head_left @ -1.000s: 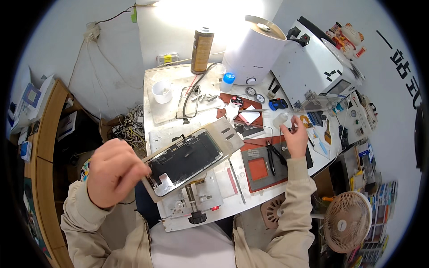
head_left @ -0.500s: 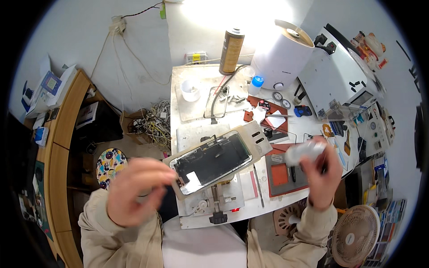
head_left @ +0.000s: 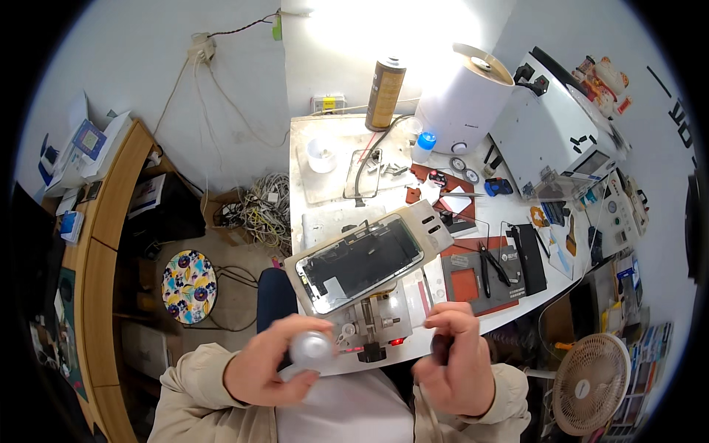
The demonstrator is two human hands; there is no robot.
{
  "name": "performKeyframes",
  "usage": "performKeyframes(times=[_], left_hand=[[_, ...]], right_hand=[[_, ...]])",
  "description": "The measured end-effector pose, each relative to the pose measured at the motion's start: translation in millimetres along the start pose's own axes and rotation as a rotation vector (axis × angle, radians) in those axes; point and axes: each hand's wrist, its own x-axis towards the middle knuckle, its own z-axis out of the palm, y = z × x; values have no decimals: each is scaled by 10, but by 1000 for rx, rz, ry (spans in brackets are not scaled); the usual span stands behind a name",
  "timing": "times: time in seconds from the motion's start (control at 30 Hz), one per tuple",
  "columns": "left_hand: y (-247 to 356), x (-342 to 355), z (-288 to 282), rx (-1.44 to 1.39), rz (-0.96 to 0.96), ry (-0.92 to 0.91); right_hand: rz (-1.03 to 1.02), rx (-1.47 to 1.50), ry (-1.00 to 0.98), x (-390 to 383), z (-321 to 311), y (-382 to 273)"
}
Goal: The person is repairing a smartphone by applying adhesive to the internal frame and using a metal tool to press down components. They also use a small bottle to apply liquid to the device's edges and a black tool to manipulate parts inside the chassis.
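Note:
My left hand (head_left: pixel 269 362) is closed around a small pale, translucent bottle-like thing (head_left: pixel 313 348), its round end facing up. At the front right, my right hand (head_left: pixel 461 362) has its fingers curled on a small dark object (head_left: pixel 442 347), mostly hidden by the fingers. Between and beyond the hands, a phone screen assembly (head_left: pixel 362 262) lies face down on a slanted metal plate (head_left: pixel 430 221). Its dark back and a bent flex cable are showing, with a white patch at the near left. A clamp stand with a black knob (head_left: pixel 371 353) sits under the plate.
Pliers (head_left: pixel 485 269) lie on a grey-and-red mat (head_left: pixel 509 295) at right. Behind stand a spray can (head_left: pixel 385 96), a blue-capped bottle (head_left: pixel 423 146), a white cup (head_left: pixel 321 155) and a white humidifier-like appliance (head_left: pixel 465 103). A fan (head_left: pixel 591 384) stands at lower right.
The pale bottle-like thing has passed from my right hand to my left. Both hands came nearer my body, and the right moved left, off the mat. The view has shifted slightly.

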Motion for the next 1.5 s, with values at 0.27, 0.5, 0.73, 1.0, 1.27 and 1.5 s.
performKeyframes(times=[0.27, 0.5, 0.73, 1.0, 1.27, 1.5], left_hand=[[136, 209, 112, -79, 5, 132], [101, 218, 198, 61, -7, 249], [165, 249, -128, 20, -85, 222], [22, 329, -624, 420, 27, 246], [97, 611, -890, 758, 74, 217], [-51, 686, -973, 665, 100, 226]], right_hand=[[-274, -502, 81, 28, 283, 12], [-451, -562, -9, 132, 305, -84], [-561, -471, 65, 185, 123, -4], [-226, -618, 135, 422, -348, 99], [-222, -756, 33, 736, -266, 125], [-263, -746, -37, 856, -38, -140]])
